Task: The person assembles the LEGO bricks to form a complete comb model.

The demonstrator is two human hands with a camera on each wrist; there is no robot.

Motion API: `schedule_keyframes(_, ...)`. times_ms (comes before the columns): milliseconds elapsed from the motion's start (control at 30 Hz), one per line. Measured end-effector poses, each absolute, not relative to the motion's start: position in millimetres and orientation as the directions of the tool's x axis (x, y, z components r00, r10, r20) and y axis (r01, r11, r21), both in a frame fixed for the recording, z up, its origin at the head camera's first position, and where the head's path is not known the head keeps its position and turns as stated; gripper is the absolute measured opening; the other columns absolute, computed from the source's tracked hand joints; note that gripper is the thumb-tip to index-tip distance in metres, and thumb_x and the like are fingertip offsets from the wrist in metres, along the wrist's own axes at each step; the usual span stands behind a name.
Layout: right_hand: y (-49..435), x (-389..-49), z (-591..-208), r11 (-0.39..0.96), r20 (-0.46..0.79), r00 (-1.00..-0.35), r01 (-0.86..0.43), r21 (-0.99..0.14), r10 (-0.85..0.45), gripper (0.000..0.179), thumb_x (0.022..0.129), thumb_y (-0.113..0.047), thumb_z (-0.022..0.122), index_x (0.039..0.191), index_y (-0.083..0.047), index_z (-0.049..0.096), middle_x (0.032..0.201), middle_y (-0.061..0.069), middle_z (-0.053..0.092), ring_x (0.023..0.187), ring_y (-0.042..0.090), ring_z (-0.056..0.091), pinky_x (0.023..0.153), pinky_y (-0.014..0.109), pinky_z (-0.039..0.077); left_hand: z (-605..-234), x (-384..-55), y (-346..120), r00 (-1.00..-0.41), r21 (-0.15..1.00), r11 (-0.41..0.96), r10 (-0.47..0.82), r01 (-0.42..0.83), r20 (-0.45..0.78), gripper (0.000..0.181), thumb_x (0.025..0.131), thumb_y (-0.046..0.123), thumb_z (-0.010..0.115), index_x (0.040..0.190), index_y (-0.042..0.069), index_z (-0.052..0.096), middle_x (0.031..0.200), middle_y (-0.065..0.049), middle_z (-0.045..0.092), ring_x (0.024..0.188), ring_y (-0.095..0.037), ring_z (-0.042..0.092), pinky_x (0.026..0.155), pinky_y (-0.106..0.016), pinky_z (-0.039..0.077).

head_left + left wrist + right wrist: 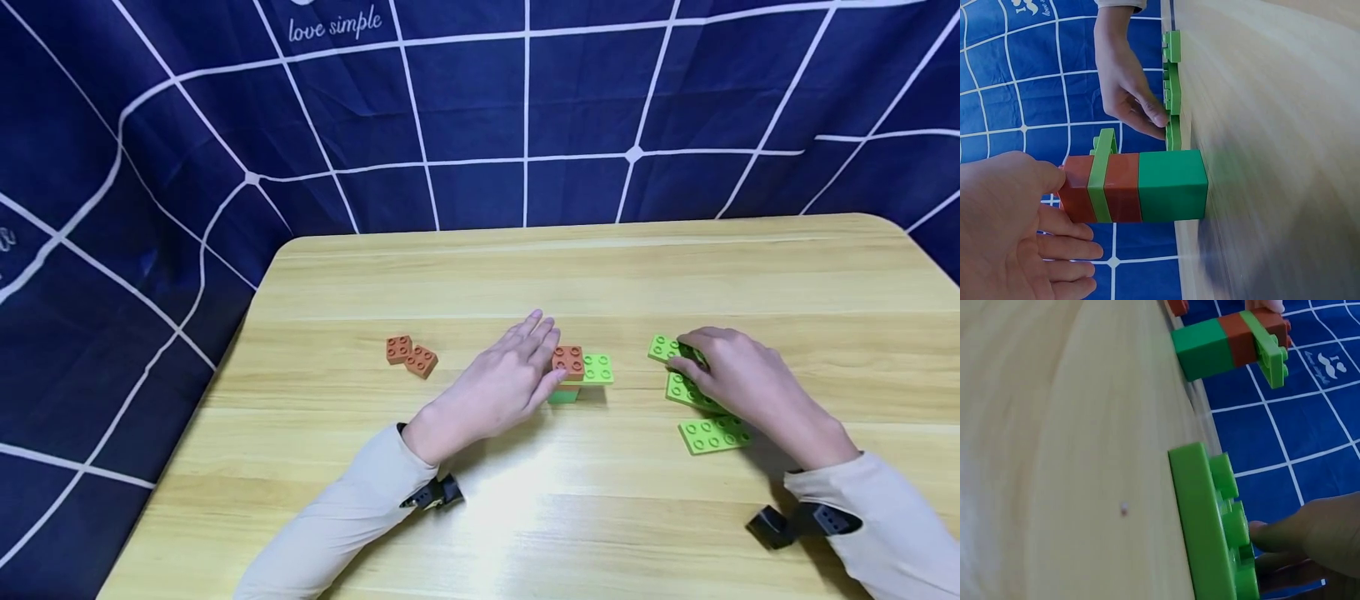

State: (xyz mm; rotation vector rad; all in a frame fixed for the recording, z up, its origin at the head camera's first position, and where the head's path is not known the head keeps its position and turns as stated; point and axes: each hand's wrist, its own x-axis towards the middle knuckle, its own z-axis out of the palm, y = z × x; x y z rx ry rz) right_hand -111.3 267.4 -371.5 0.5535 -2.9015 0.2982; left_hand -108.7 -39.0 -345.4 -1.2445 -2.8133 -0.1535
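A small stack stands upright on the table: a dark green block point(1172, 185) at the bottom, a red-brown brick point(1124, 187), a flat light-green brick point(597, 369) jutting right, and another red-brown brick point(567, 361) on top. Beside that top brick my left hand point(498, 379) extends its fingers, its thumb touching the brick's near corner. On the right, my right hand point(738, 371) pinches the farthest flat green brick point(660, 347) between thumb and fingers, covering part of it. A second green brick point(681, 389) lies partly under that hand.
Another flat green brick point(708, 435) lies nearer on the right. Two red-brown bricks, one point(399, 349) against the other point(422, 362), lie at the left. Behind the wooden table point(465, 275) hangs a blue curtain point(465, 100) with white lines.
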Motion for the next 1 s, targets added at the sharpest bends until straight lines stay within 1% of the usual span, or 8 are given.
schedule_keyframes(133, 266, -112, -371, 0.922, 0.145, -0.933, -0.35, -0.163, -0.328, 0.04, 0.087, -0.018, 0.071, 0.114, 0.011, 0.063, 0.11, 0.032, 0.063, 0.098, 0.049, 0.06, 0.075, 0.064, 0.051, -346, -109, -39, -0.673, 0.067, 0.669, 0.734, 0.74, 0.092, 0.059, 0.106, 0.038, 0.025, 0.146, -0.005, 0.034, 0.153, -0.021, 0.027, 0.145, -0.031, 0.016, 0.119, -0.033, 0.007)
schedule_keyframes(233, 266, -112, -370, 0.929, 0.123, -0.941, -0.333, -0.163, -0.315, 0.039, 0.087, -0.016, 0.071, 0.113, 0.012, 0.062, 0.111, 0.032, 0.062, 0.099, 0.049, 0.06, 0.074, 0.064, 0.051, -346, -109, -39, -0.67, 0.071, 0.667, 0.736, 0.742, 0.094, 0.059, 0.106, 0.039, 0.024, 0.146, -0.005, 0.034, 0.154, -0.021, 0.026, 0.145, -0.031, 0.016, 0.118, -0.033, 0.007)
schedule_keyframes(300, 266, -112, -371, 0.928, 0.125, -0.94, -0.334, -0.166, -0.316, 0.037, 0.086, -0.015, 0.072, 0.111, 0.011, 0.063, 0.108, 0.031, 0.063, 0.096, 0.048, 0.06, 0.072, 0.063, 0.052, -346, -109, -39, -0.668, 0.075, 0.664, 0.738, 0.744, 0.094, 0.06, 0.106, 0.039, 0.024, 0.146, -0.005, 0.033, 0.153, -0.021, 0.026, 0.145, -0.03, 0.015, 0.118, -0.033, 0.007)
schedule_keyframes(433, 266, -112, -370, 0.919, 0.16, -0.929, -0.358, -0.163, -0.334, 0.033, 0.086, -0.013, 0.072, 0.107, 0.01, 0.063, 0.1, 0.028, 0.065, 0.092, 0.046, 0.062, 0.069, 0.061, 0.052, -347, -109, -39, -0.664, 0.075, 0.66, 0.741, 0.747, 0.096, 0.059, 0.107, 0.038, 0.024, 0.146, -0.005, 0.033, 0.153, -0.022, 0.028, 0.145, -0.031, 0.016, 0.118, -0.033, 0.008)
schedule_keyframes(700, 260, -111, -364, 0.899, 0.229, -0.897, -0.415, -0.142, -0.379, 0.03, 0.085, -0.012, 0.072, 0.107, 0.007, 0.062, 0.088, 0.021, 0.067, 0.078, 0.039, 0.065, 0.059, 0.055, 0.052, -348, -109, -39, -0.664, 0.069, 0.661, 0.74, 0.747, 0.105, 0.059, 0.107, 0.037, 0.025, 0.146, -0.006, 0.033, 0.152, -0.023, 0.029, 0.145, -0.032, 0.018, 0.119, -0.034, 0.01)
schedule_keyframes(800, 258, -110, -362, 0.894, 0.246, -0.889, -0.426, -0.141, -0.386, 0.03, 0.085, -0.01, 0.072, 0.107, 0.007, 0.062, 0.089, 0.021, 0.067, 0.078, 0.039, 0.065, 0.059, 0.056, 0.052, -349, -109, -39, -0.664, 0.064, 0.661, 0.74, 0.748, 0.108, 0.059, 0.107, 0.037, 0.025, 0.146, -0.006, 0.034, 0.152, -0.022, 0.03, 0.145, -0.031, 0.018, 0.119, -0.033, 0.01)
schedule_keyframes(1000, 255, -110, -363, 0.883, 0.291, -0.87, -0.45, -0.135, -0.399, 0.033, 0.083, -0.007, 0.073, 0.109, 0.01, 0.061, 0.095, 0.027, 0.066, 0.084, 0.043, 0.064, 0.064, 0.059, 0.053, -348, -109, -39, -0.668, 0.066, 0.665, 0.736, 0.744, 0.107, 0.059, 0.107, 0.037, 0.025, 0.146, -0.006, 0.034, 0.153, -0.022, 0.029, 0.145, -0.031, 0.018, 0.119, -0.033, 0.01)
